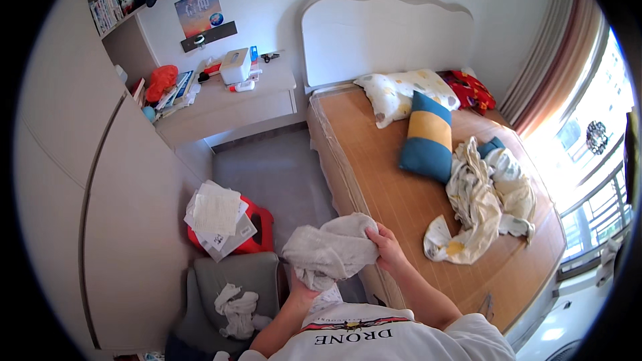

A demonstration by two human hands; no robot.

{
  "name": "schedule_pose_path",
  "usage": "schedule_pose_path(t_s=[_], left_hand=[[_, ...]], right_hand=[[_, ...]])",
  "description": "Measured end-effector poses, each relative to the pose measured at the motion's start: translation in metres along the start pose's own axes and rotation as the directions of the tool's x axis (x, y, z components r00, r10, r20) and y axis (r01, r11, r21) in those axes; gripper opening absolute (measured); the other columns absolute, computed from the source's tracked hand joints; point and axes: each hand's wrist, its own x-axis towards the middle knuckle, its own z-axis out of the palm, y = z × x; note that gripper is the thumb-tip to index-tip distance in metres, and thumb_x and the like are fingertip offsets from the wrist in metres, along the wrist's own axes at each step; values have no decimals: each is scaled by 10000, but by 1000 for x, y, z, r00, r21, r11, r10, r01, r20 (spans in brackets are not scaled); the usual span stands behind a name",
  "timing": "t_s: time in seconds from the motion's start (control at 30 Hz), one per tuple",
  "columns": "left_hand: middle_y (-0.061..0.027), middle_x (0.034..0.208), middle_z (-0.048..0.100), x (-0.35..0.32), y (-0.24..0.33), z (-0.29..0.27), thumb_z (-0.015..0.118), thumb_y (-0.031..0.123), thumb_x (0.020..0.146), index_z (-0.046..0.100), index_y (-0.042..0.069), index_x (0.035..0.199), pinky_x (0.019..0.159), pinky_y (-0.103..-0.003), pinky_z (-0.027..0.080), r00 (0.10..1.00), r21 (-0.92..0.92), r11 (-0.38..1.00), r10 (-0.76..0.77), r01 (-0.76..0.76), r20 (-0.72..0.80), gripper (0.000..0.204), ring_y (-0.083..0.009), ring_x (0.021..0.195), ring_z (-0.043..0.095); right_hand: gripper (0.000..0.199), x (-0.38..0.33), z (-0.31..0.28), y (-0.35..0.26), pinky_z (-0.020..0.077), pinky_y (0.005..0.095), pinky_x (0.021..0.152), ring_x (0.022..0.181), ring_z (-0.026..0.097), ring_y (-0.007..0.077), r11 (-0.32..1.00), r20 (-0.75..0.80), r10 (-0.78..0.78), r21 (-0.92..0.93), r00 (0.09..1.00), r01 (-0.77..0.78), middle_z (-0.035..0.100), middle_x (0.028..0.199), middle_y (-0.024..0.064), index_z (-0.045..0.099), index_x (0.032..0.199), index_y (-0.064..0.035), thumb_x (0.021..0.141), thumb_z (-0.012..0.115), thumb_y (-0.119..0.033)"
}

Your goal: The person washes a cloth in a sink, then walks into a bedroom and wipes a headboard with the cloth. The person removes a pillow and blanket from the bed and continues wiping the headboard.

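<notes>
A bunched light grey cloth (334, 244), perhaps a garment, hangs between my two hands in front of my chest. My right hand (384, 246) grips its right end, with the thumb on top. Under its lower left side, my left hand (304, 289) is closed on the cloth, its fingers partly hidden by the folds. Just left of my left arm, a grey chair (241, 271) carries a crumpled white cloth (237, 311).
A red stool (263, 224) with papers stands beyond the chair. On the right is a bed (381, 187) with a blue-and-yellow cushion (428, 135), a patterned pillow (401, 93) and rumpled patterned bedding (475, 200). A cluttered desk (227, 110) adjoins the wardrobe (127, 227).
</notes>
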Motion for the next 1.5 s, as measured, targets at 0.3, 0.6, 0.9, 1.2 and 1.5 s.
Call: schedule_pose_path(t_s=[0.3, 0.6, 0.9, 1.2, 1.5], left_hand=[[-124, 1257, 496, 163, 163, 34, 377, 585, 843, 488, 135, 1219, 892, -610, 396, 976, -189, 982, 39, 3, 215, 596, -366, 1149, 473], [-140, 1186, 540, 294, 302, 34, 450, 542, 844, 534, 95, 1146, 865, -533, 455, 985, -54, 998, 41, -32, 170, 547, -349, 1077, 527], [-118, 1264, 514, 319, 336, 69, 482, 507, 860, 517, 118, 1220, 959, -608, 332, 956, -118, 991, 90, -59, 278, 532, -358, 1171, 465], [-109, 1120, 555, 365, 324, 143, 488, 483, 861, 491, 122, 1186, 878, -551, 417, 825, -258, 790, -562, 557, 60, 486, -331, 1047, 515], [-75, 1151, 540, 438, 305, 112, 454, 454, 873, 490, 113, 1111, 911, -454, 426, 968, 316, 948, -113, 38, 224, 417, -274, 1044, 528]], right_hand=[[227, 218, 93, -94, 486, 303, 798, 906, 589, 140, 998, 163, -53, -4, 985, 55, 610, 977, 38, 522, 1107, -65, 912, 540, -180], [385, 356, 20, -43, 465, 365, 813, 955, 589, 202, 819, -144, 214, -512, 966, -258, 625, 1051, 65, 583, 1119, -57, 906, 518, -371], [238, 313, -20, -46, 479, 325, 683, 766, 587, 146, 200, 4, 636, -967, 771, -160, 645, 823, 39, 643, 903, -53, 832, 597, -276], [182, 276, -46, -113, 473, 256, 642, 717, 573, 101, 549, -165, 591, -636, 790, -543, 647, 790, 12, 679, 880, -85, 853, 601, -246], [159, 312, -122, -185, 480, 243, 559, 594, 570, 108, 667, -551, 42, -606, 833, -434, 639, 702, 38, 682, 823, -27, 828, 631, -178]])
